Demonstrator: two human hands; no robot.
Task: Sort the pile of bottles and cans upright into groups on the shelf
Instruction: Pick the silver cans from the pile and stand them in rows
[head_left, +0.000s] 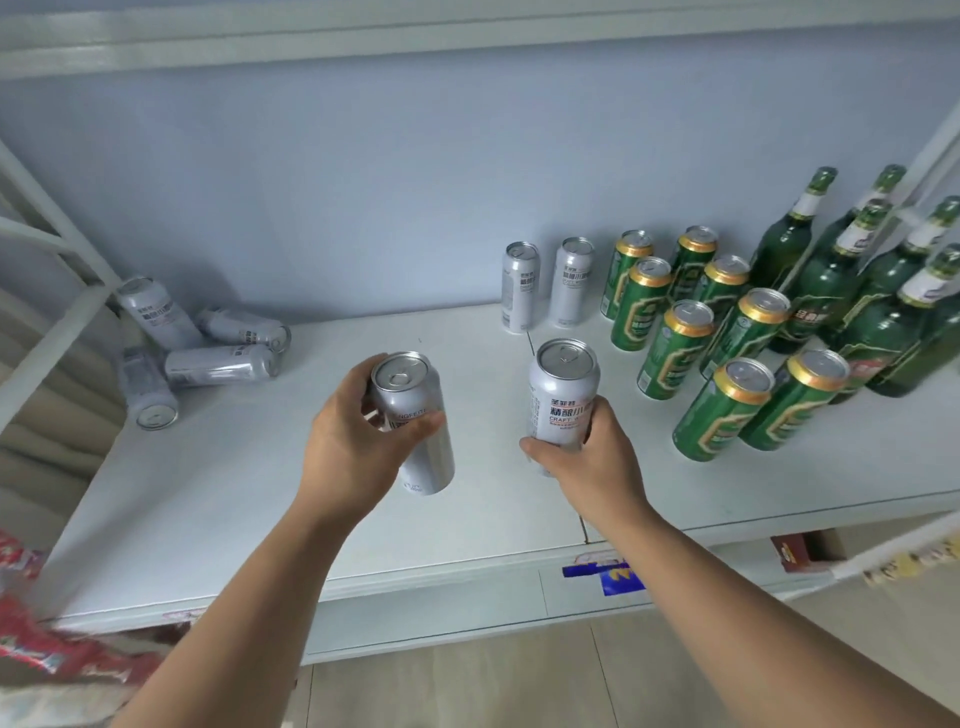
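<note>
Four fallen silver cans (202, 353) lie heaped near the left edge of the shelf (234, 509). Over the open middle, the left hand (358, 441) grips a tilted silver can (415, 431) and the right hand (587, 462) grips an upright silver can (563, 400), perhaps lifted clear. Two standing silver cans (545, 283), green cans (727, 353) and bottles (857, 291) crowd the right side.

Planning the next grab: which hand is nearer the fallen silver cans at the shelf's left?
Left. The left hand, gripping a can, is right of the pile; the right hand, gripping another can, is farther right.
</note>
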